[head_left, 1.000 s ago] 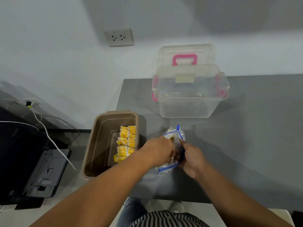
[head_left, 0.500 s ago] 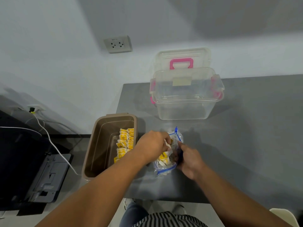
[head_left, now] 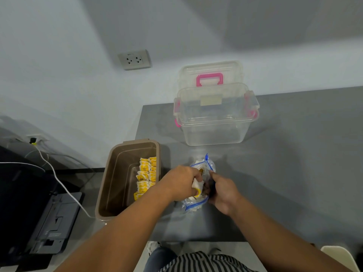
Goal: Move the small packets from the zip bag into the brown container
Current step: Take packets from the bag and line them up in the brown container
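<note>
Many small packets (head_left: 146,174), yellow and white, already lie in a row along the right inner wall of the brown container (head_left: 110,181), which sits left of centre at the left edge of the grey table (head_left: 284,173). The job looks partly done. The zip bag (head_left: 196,204), just right of the container at the middle of the frame, still shows more packets through its clear plastic.

The left hand (head_left: 180,183) curls its fingers around one packet (head_left: 197,186) at the bag's mouth. The right hand (head_left: 224,191) grips the bag's right edge with bent fingers, seemingly holding it open. A clear box (head_left: 216,122) with a pink handle stands behind, upper centre.

A second earlier both hands met over the bag and no packet showed in the left fingers. Now one does. The row in the container looks unchanged.
</note>
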Available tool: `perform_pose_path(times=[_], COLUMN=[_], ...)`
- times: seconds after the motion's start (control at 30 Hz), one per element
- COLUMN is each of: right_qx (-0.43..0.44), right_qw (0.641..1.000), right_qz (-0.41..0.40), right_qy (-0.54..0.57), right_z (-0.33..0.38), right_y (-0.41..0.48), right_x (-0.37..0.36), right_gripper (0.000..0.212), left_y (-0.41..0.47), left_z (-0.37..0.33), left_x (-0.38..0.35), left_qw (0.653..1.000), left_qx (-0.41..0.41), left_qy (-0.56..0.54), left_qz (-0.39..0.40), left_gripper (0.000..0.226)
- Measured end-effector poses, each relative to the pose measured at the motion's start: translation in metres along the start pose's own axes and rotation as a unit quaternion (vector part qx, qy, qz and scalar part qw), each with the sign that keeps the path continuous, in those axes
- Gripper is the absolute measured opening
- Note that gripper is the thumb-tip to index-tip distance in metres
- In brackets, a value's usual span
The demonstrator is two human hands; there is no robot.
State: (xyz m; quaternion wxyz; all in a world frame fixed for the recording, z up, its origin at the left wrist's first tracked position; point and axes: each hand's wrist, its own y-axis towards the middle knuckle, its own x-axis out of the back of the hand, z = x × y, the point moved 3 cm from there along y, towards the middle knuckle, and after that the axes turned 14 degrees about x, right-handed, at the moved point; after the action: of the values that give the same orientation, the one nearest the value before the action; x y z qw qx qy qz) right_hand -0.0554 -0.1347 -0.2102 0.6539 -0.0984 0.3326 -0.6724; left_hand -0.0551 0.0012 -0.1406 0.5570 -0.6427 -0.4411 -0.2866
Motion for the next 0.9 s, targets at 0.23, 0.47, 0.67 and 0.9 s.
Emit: perform_pose_path(times=[0.23, 0.47, 0.67, 0.9], right_qx=[0.001, 0.007, 0.003, 0.001], right_qw=[1.0, 1.0, 1.0, 1.0], right_qz=[0.001, 0.018, 0.015, 0.015], right_qy=[-0.005, 0.002, -0.006, -0.017], right_z=[0.001, 0.005, 0.003, 0.003], right_y=[-0.003, -0.006, -0.004, -0.004], right_x=[-0.002, -0.01, -0.017, -0.018], right_gripper=[0.029, 0.028, 0.028, 0.027], left_y=[-0.006, -0.02, -0.024, -0.045], left_z=[-0.001, 0.008, 0.023, 0.054], left_x=[0.003, 0.037, 0.046, 0.093], left_qw=[0.997, 0.984, 0.982, 0.965], left_qx=[0.016, 0.0, 0.005, 0.048], left_qy=[-0.059, -0.161, -0.167, -0.215], left_qz=[-0.041, -0.08, -0.083, -0.143], left_gripper=[0.043, 0.033, 0.024, 0.035])
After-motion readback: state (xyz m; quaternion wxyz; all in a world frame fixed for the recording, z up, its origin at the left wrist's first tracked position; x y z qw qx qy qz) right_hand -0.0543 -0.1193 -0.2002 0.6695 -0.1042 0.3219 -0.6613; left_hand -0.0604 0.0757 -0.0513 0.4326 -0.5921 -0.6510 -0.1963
